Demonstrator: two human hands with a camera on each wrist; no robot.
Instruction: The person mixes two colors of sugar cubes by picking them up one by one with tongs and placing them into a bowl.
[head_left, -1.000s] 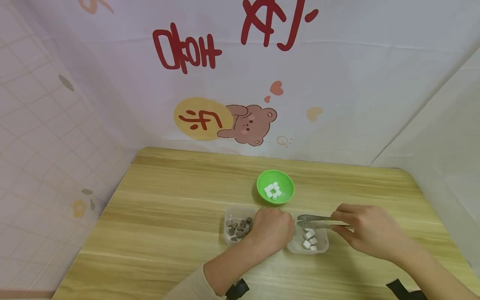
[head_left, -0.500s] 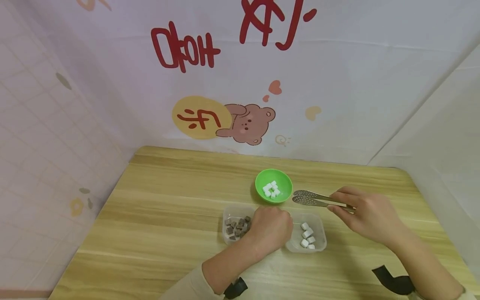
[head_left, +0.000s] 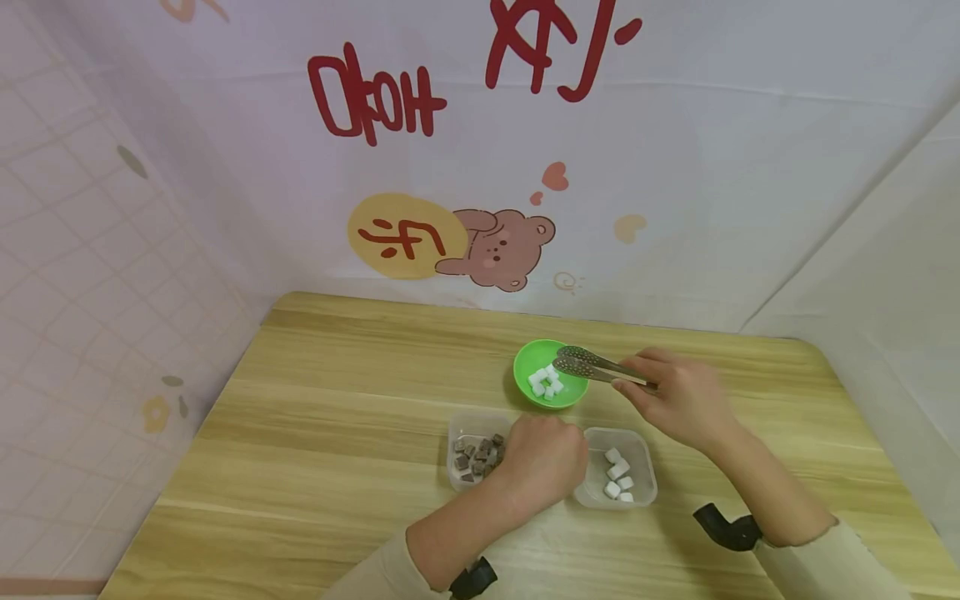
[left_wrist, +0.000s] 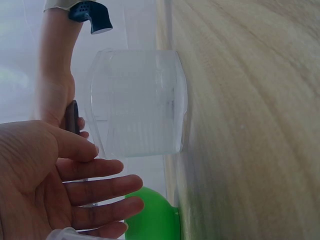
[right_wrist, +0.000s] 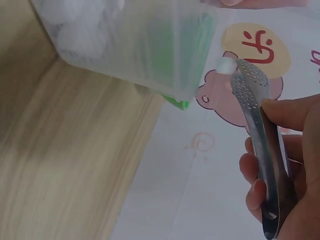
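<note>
My right hand (head_left: 686, 404) grips metal food tongs (head_left: 600, 367) with perforated tips. In the right wrist view, a small white cube (right_wrist: 226, 65) sits at the tips of the tongs. Those tips overlap the right side of a green bowl (head_left: 579, 387), where several white cubes (head_left: 538, 377) lie. My left hand (head_left: 543, 458) is between two clear plastic containers; its fingers (left_wrist: 102, 191) are loosely extended in the left wrist view, thumb right at one container's rim. The right container (head_left: 641, 454) has several white cubes; the left one (head_left: 456, 421), partly hidden behind the hand, has brown-grey cubes (head_left: 480, 457).
Everything stands on a wood-grain table (head_left: 322, 433). Behind it hangs a white backdrop (head_left: 712, 208) printed with a bear and red characters. A patterned side wall (head_left: 112, 275) borders the left.
My right hand has moved the tongs from over the right container up and left to the green bowl. The left hand stays in place.
</note>
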